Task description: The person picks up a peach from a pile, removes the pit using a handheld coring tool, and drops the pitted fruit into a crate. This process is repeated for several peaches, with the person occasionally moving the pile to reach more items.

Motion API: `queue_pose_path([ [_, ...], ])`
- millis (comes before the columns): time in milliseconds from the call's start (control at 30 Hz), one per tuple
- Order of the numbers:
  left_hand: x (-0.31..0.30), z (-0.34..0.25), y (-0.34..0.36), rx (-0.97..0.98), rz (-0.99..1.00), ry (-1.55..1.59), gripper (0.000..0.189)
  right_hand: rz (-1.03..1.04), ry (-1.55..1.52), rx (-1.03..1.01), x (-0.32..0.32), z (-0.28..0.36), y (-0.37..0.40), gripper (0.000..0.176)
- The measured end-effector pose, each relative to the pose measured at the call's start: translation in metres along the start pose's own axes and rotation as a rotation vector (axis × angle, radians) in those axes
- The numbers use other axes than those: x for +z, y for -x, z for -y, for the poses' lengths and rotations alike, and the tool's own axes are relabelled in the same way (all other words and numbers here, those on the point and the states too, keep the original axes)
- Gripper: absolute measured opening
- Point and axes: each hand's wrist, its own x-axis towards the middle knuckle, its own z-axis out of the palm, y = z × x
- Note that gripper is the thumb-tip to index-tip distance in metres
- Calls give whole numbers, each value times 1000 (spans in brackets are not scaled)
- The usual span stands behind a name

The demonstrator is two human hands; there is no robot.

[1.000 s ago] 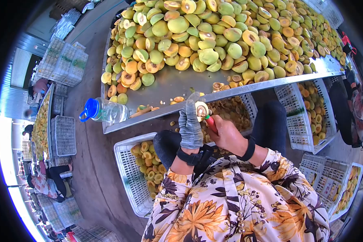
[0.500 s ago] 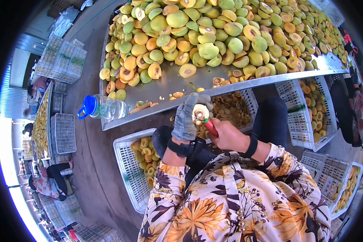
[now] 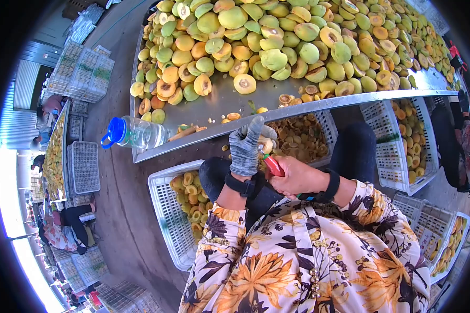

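Note:
My left hand point(image 3: 244, 151), in a grey knit glove, holds a pale cut peach half point(image 3: 268, 143) with the fingers closed round its far side. In my bare right hand point(image 3: 300, 177) is a small pitting knife point(image 3: 274, 165) with a red handle and a green collar. Its short metal tip reaches the near side of the peach half. Both hands are in front of the metal table's edge point(image 3: 214, 134). Beyond that edge lies a big heap of green and orange peach halves point(image 3: 271, 59). Below the hands, a crate of cut scraps point(image 3: 297, 136) is partly hidden.
A water bottle with a blue cap point(image 3: 141, 133) lies at the table's left corner. White crates of peach halves stand at my left point(image 3: 167, 224) and right point(image 3: 389, 151). Stacked crates point(image 3: 81, 73) and other people point(image 3: 70, 224) are farther left.
The peach half has turned from facing the camera to more edge-on, with the knife tip still at it. My left fingers have shifted and now extend upward more. The view has moved slightly.

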Motion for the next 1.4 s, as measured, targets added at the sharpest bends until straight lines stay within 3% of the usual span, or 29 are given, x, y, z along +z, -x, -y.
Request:
queue_pose_path([
  [67,-2,-2,-1,13,-24,-37,43,39,-76,25,-2,1,0,12],
  [133,-8,-5,-3,-243,151,204,48,126,-201,64,-6,7,3,12],
  [233,-10,2,-8,-190,253,354,52,232,-432,116,-9,5,2,14],
  [333,8,-6,-5,-173,84,347,50,348,-710,108,-16,-2,-4,14],
  [367,13,-7,-3,-156,-33,325,50,351,-710,111,-16,-4,-5,14],
  [500,4,10,-16,96,-118,-18,47,302,-647,129,-13,-4,-10,14],
  [533,1,12,-18,-31,-107,24,50,254,-563,132,-12,-4,-12,14],
  [567,0,12,-18,-30,-109,22,50,257,-564,131,-12,-5,-13,14],
  [633,-2,9,-20,-271,-13,403,54,299,-604,141,-15,-8,-16,15],
  [700,-6,7,-24,-238,-28,418,55,309,-567,40,-16,-8,-10,15],
  [767,-13,0,-25,-213,-426,603,52,332,-563,-69,-22,-2,1,17],
  [800,-37,-1,-22,-201,-269,635,49,290,-591,-139,-25,0,5,15],
  [833,-55,1,-18,-137,-277,584,47,243,-618,-215,-29,2,7,14],
  [867,-60,-9,-6,-95,-437,490,44,127,-424,-206,-37,2,8,17],
  [900,-81,-14,4,-57,-256,448,45,127,-423,-208,-46,-8,6,17],
  [933,-89,-20,16,48,-424,308,42,-107,335,-357,-56,-26,-2,19],
  [967,-114,-21,31,-27,-397,380,38,-348,1096,-474,-61,-39,-9,21],
  [1000,-117,-26,44,45,-526,288,37,-614,1342,-183,-53,-46,-8,24],
  [1067,-181,-16,64,-50,-585,-291,34,-628,1376,-194,-58,-53,-10,18],
  [1100,-193,-28,67,-213,-602,-1092,31,-627,1409,-200,-60,-55,-11,12],
  [1200,-173,-48,59,-77,-576,-1238,30,-563,1179,-417,-54,-62,-18,17],
  [1267,-169,-53,22,364,-434,-1163,30,-541,1030,-561,-48,-55,-20,21],
  [1333,-153,-54,-32,407,-153,-1080,38,-517,968,-506,-45,-42,-14,21],
  [1367,-137,-56,-60,408,-110,-1230,40,-489,903,-446,-44,-40,-12,21],
  [1400,-118,-55,-87,409,-63,-1378,43,-553,854,-540,-45,-46,-13,20],
])
